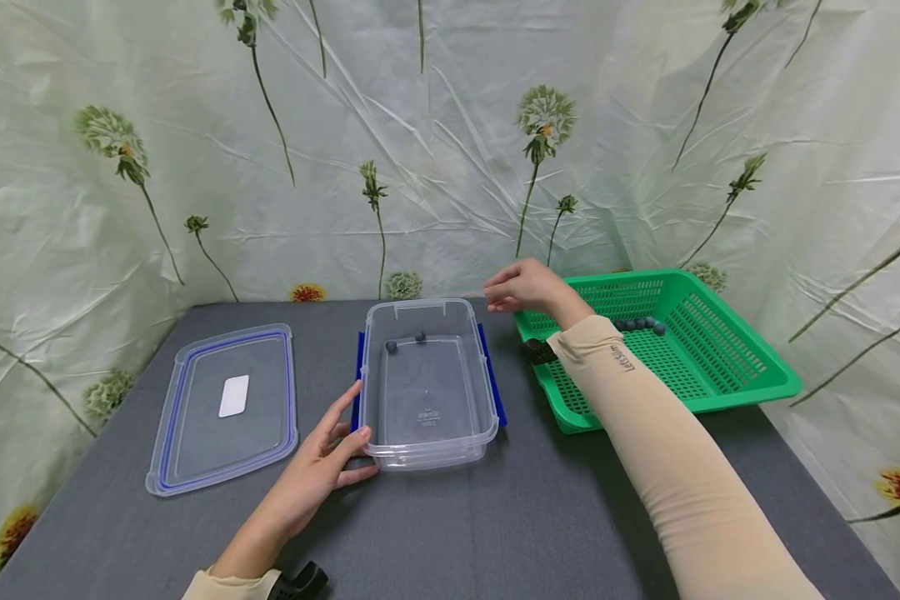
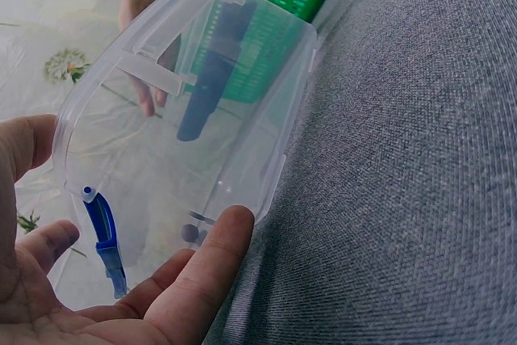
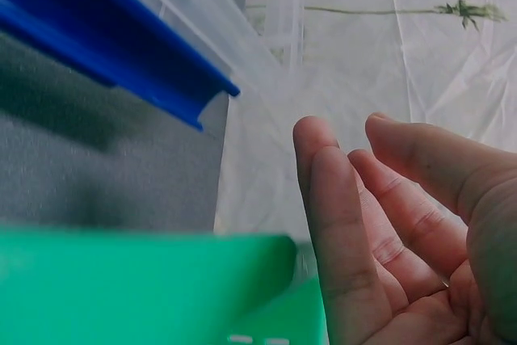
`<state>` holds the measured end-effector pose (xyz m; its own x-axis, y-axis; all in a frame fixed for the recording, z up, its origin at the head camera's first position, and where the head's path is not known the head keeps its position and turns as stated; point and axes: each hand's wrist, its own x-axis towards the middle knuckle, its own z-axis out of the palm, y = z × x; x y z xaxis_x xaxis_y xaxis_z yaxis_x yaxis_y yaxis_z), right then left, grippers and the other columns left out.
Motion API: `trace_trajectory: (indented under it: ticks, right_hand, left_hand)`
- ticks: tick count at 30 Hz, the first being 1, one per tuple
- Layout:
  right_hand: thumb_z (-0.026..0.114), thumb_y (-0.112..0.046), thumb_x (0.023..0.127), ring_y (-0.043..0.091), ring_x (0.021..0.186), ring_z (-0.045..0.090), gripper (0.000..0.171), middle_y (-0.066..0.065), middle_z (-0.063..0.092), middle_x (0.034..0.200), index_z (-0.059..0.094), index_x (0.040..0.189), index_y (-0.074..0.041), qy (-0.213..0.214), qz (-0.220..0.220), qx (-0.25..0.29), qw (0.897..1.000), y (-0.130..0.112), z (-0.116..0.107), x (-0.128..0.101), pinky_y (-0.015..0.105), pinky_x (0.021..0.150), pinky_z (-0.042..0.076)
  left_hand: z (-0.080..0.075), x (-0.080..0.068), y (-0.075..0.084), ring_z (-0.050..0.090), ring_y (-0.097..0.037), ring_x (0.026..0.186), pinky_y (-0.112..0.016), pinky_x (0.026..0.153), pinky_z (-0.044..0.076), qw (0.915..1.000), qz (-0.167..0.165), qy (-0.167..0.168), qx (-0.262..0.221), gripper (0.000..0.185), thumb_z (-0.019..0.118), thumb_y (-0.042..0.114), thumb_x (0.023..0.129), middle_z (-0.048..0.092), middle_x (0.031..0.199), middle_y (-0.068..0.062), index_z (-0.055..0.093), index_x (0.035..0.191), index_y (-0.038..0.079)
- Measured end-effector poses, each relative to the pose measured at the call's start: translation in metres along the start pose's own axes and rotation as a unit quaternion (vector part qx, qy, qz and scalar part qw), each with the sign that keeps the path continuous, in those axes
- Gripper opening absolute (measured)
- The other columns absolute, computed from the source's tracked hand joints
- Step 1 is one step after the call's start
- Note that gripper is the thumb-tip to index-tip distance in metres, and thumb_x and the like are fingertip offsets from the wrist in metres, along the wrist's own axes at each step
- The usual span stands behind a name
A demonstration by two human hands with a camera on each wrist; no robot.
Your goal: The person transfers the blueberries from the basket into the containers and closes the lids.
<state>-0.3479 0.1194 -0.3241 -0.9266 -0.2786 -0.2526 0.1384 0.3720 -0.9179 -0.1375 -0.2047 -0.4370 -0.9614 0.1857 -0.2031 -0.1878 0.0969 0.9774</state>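
Note:
A clear plastic container [image 1: 427,383] stands in the middle of the grey table, with blue clips [image 1: 495,375] along its sides. Two blueberries [image 1: 392,346] lie at its far end. My left hand [image 1: 345,442] rests against its near-left corner with straight fingers; in the left wrist view the thumb [image 2: 218,256] touches the container wall [image 2: 202,119]. My right hand [image 1: 506,296] hovers above the table between the container's far-right corner and the green basket [image 1: 720,350]. Its fingers [image 3: 331,199] are relaxed and hold nothing. Several blueberries [image 1: 637,325] lie in the basket.
The container's clear lid [image 1: 225,408] with a blue seal lies flat on the table to the left. A flower-printed sheet [image 1: 450,150] closes off the back and sides. Bare grey table [image 1: 540,517] stretches in front of the container and basket.

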Motion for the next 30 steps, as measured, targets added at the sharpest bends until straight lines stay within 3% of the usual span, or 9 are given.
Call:
trace_trajectory:
  ticks: [9, 18, 30]
  right_hand:
    - [0.068, -0.003, 0.104, 0.009, 0.076, 0.076, 0.039, 0.005, 0.075, 0.092, 0.062, 0.139, 0.012, 0.011, 0.02, 0.004, 1.0, 0.006, -0.022, -0.004, 0.021, 0.079, 0.066]
    - [0.067, -0.008, 0.106, 0.008, 0.079, 0.076, 0.046, 0.004, 0.076, 0.094, 0.056, 0.147, 0.012, 0.016, 0.022, 0.007, 1.0, 0.013, -0.039, -0.01, 0.016, 0.072, 0.063]
    - [0.063, -0.011, 0.109, 0.01, 0.091, 0.076, 0.047, 0.02, 0.067, 0.132, 0.053, 0.15, 0.009, 0.028, 0.043, -0.006, 0.999, 0.03, -0.061, -0.016, 0.017, 0.081, 0.063]
  left_hand:
    - [0.001, 0.0, 0.0, 0.063, -0.037, 0.126, -0.053, 0.102, 0.063, 1.0, 0.001, 0.002, 0.004, 0.07, 0.059, 0.028, 0.112, 0.036, 0.159, -0.03, 0.023, 0.169, 0.047]
    - [0.001, 0.001, -0.001, 0.063, -0.037, 0.126, -0.053, 0.102, 0.063, 1.0, -0.001, 0.0, 0.002, 0.069, 0.058, 0.027, 0.113, 0.036, 0.159, -0.029, 0.023, 0.169, 0.047]
    - [0.0, 0.001, -0.002, 0.063, -0.038, 0.127, -0.053, 0.102, 0.063, 1.0, 0.002, 0.001, 0.002, 0.07, 0.058, 0.026, 0.113, 0.034, 0.159, -0.03, 0.022, 0.169, 0.046]
